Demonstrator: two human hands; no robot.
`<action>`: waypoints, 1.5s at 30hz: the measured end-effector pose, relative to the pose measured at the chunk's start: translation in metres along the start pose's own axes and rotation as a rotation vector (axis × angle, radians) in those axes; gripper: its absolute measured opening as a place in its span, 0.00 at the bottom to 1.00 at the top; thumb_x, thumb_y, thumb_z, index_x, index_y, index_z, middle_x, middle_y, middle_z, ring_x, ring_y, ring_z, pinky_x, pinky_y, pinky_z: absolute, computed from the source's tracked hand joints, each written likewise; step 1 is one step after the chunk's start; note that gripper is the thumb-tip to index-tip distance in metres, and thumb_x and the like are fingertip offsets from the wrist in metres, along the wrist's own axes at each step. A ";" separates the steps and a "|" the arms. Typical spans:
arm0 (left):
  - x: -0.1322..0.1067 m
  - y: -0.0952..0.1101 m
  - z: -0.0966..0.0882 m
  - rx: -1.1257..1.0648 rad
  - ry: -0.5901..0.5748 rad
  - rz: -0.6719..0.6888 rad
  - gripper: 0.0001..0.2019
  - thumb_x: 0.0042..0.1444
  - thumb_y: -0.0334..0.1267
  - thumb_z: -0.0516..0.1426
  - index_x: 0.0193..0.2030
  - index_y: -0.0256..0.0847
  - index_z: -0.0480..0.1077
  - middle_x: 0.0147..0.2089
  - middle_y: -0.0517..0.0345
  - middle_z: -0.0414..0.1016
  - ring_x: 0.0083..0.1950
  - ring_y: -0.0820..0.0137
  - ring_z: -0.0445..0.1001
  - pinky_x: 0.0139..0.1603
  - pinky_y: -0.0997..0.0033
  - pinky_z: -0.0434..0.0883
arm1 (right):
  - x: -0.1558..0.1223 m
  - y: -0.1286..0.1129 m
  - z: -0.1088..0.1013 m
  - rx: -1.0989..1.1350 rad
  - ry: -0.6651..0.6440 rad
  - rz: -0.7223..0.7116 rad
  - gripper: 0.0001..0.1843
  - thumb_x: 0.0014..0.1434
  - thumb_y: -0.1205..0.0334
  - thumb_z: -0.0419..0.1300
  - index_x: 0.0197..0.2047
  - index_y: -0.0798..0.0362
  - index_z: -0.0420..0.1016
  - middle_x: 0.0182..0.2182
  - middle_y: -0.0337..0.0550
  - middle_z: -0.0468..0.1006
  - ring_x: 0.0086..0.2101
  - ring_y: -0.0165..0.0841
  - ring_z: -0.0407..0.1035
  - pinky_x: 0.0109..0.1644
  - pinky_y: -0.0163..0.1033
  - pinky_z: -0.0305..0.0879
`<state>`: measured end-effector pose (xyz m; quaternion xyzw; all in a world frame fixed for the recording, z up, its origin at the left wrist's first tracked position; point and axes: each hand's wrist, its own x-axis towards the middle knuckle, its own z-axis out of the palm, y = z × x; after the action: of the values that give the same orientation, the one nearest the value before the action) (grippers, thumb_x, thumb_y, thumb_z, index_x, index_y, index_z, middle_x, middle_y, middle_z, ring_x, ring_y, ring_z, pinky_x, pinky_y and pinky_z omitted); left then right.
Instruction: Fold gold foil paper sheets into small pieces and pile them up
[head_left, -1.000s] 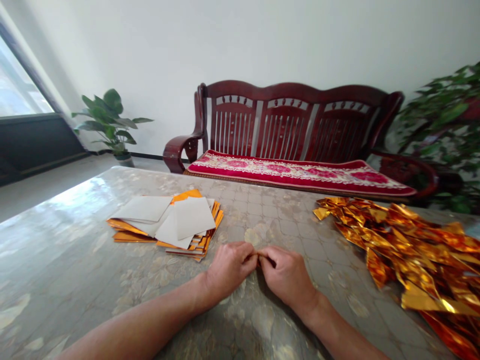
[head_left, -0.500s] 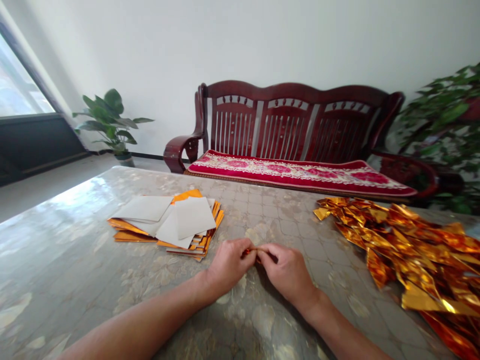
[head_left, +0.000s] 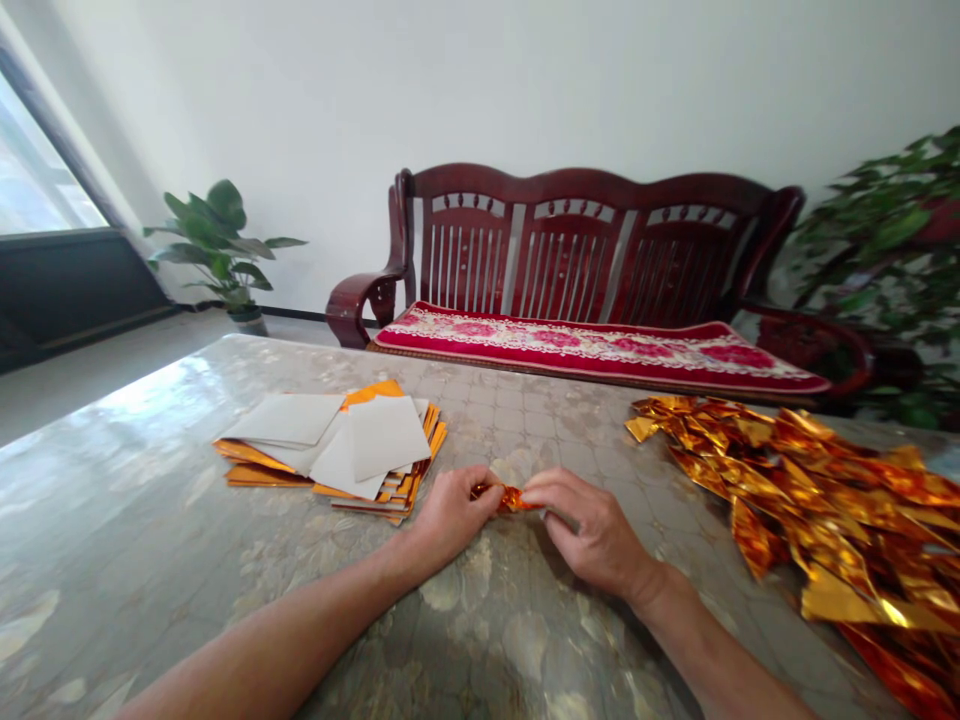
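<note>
A small crumpled piece of orange-gold foil paper (head_left: pixel 513 498) is stretched between my two hands, just above the table. My left hand (head_left: pixel 456 512) pinches its left end between thumb and fingers, which hide part of it. At the other end, the fingertips and thumb of my right hand (head_left: pixel 596 525) close loosely about the foil's tip. Left of my hands lies a stack of square foil papers (head_left: pixel 390 440), several with their pale backs upward and orange edges showing. To the right spreads a heap of folded, twisted gold foil pieces (head_left: pixel 817 500).
The table (head_left: pixel 300 620) has a glossy, flower-patterned cover. Behind it stands a dark red wooden bench (head_left: pixel 570 240) with a red floral cushion (head_left: pixel 585 342). A potted plant (head_left: pixel 225 245) is at the back left, and leafy greenery (head_left: pixel 892 240) at the right edge.
My hands were close together with thumbs nearly touching. The right has moved a little to the right and its fingers have loosened, so more of the orange foil shows between them.
</note>
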<state>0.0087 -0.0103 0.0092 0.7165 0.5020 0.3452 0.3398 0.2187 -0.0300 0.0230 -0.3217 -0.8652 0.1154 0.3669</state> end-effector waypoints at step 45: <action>-0.011 -0.008 -0.022 0.054 -0.213 0.335 0.09 0.65 0.36 0.56 0.43 0.44 0.78 0.39 0.62 0.82 0.40 0.74 0.79 0.43 0.81 0.70 | -0.005 0.003 0.007 0.054 -0.060 0.051 0.12 0.66 0.65 0.56 0.47 0.46 0.81 0.36 0.42 0.80 0.36 0.30 0.75 0.40 0.33 0.70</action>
<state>-0.0167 -0.0159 0.0126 0.8313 0.3462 0.3055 0.3094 0.2185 -0.0306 0.0137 -0.3299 -0.8640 0.1579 0.3461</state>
